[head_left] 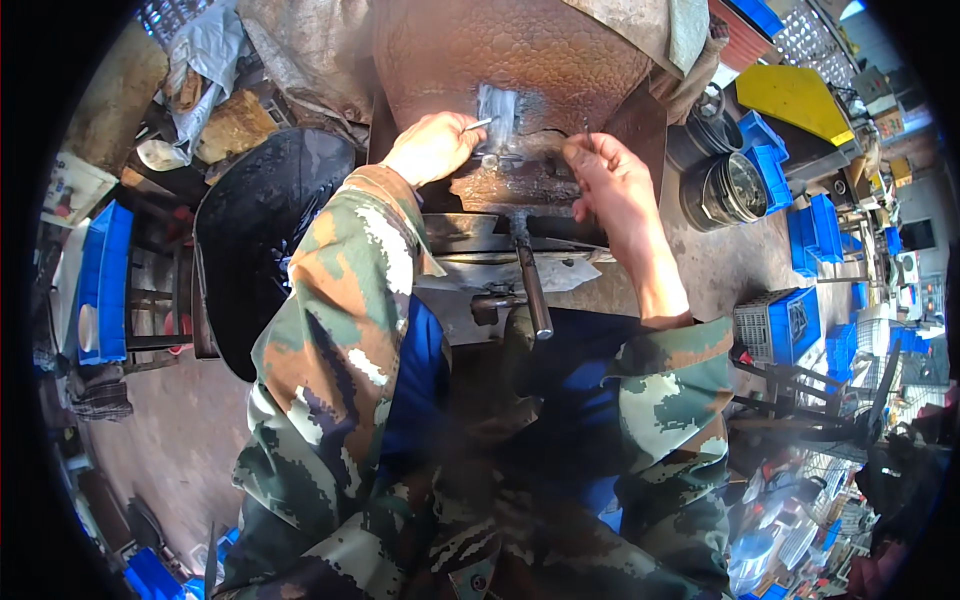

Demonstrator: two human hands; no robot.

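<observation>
Up top, left hand grips a thin metal rod; right hand pinches the hammered pot.

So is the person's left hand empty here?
No, the left hand grips a thin metal rod whose tip points at the shiny ground patch on the hammered metal vessel.

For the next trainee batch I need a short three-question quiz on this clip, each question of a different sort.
1. True or false: the left hand pinches a thin metal rod.
2. Which thing do both hands work against? A) the hammered brown metal vessel B) a blue crate C) the black pan
3. What colour is the bare patch on the vessel beside the rod tip?

Key
1. True.
2. A; the right hand rests at its lower edge.
3. Silvery grey.
</observation>
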